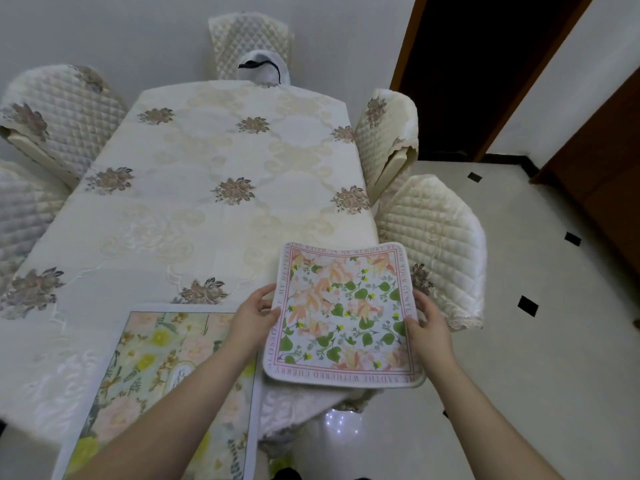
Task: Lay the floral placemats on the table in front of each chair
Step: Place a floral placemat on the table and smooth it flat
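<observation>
both hands hold one floral placemat (343,315), a white one with peach blooms, green leaves and a pink lettered border, at the table's near right corner. the left hand (254,315) pinches its left edge, thumb on top and fingers curled beneath; the right hand (427,323) grips the right edge the same way, thumb lying over the border. the mat sits slightly tilted, its near edge hanging past the table's front edge and its right side reaching over the right edge; whether its far part touches the cloth cannot be told. a second placemat (162,386), larger, with yellow and pale pink flowers on a soft green ground, lies flat along the table's near edge to the left, partly under the left forearm. the table (214,161) wears a cream tablecloth with embroidered brown flower clusters. quilted chairs stand round it: one at the far end (251,43), two along the right edge (386,133) (436,244) and two along the left edge (59,109) (20,209). a white bag with a dark strap (265,69) rests at the far end, against the end chair. the floor (519,341) is pale tile with small black diamonds.
</observation>
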A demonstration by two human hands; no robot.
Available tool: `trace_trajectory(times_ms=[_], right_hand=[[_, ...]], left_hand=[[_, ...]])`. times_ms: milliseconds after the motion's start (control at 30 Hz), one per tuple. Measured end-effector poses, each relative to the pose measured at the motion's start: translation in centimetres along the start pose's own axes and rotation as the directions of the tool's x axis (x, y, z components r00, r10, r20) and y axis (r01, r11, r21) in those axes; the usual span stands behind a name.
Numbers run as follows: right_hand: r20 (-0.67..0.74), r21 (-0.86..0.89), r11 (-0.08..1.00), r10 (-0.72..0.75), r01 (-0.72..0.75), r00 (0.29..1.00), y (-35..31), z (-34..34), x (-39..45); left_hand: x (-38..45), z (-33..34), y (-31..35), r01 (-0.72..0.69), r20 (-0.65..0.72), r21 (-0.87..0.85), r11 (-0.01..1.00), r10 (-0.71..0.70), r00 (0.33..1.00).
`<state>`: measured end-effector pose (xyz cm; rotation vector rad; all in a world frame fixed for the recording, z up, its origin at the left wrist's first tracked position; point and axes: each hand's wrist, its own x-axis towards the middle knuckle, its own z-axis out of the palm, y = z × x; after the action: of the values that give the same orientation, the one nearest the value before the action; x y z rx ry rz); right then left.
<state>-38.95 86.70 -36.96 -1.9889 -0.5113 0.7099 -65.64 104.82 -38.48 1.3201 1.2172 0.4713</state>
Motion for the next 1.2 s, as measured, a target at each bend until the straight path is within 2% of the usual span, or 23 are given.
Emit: trace_trajectory(times_ms=[200,400,567,733,800,967,1100,1200], right_hand=[[0.007,0.006,1.0,0.022,-0.022,1.0,-0.4,2.0,3.6],[0.059,0.042,0.998,0.046,-0.049,0.997,-0.6,3.4,8.5],[0.123,0.039,0.996,0.07,-0.075,0.99,-0.5,4.7,11.3],[0.162,-0.021,0.996,0.088,-0.085,0.983,0.0,4.9,12.9],[0.173,-0.015,0.997,0.083,-0.082,0.981,-0.1,4.8,13.2],[0.187,-0.059,0.998,0.01,0.001,0.982,-0.2,4.6,14.1],[0.183,-0.246,0.959,-0.094,0.138,0.979,0.2,4.6,14.2],[0.196,-0.302,0.932,-0.143,0.199,0.97,0.4,4.7,14.3]], left_hand=[[3.6,-0.3,0.4,0.028,-0.019,0.0,1.0,-0.028,0.999],[6.7,0.1,0.6,0.006,-0.101,-0.007,1.0,-0.007,0.995],[7.9,0.5,0.4,0.059,-0.187,-0.05,0.997,-0.068,0.98],[9.3,0.6,0.6,0.06,-0.205,0.123,0.991,-0.034,0.978],[9.5,0.7,0.5,0.061,-0.216,0.142,0.988,-0.029,0.976],[9.3,1.1,-0.2,0.076,-0.261,0.205,0.976,-0.02,0.965],[9.2,1.0,-0.5,0.089,-0.292,0.256,0.963,-0.011,0.956],[9.6,1.1,-0.5,0.089,-0.308,0.269,0.959,-0.002,0.951]])
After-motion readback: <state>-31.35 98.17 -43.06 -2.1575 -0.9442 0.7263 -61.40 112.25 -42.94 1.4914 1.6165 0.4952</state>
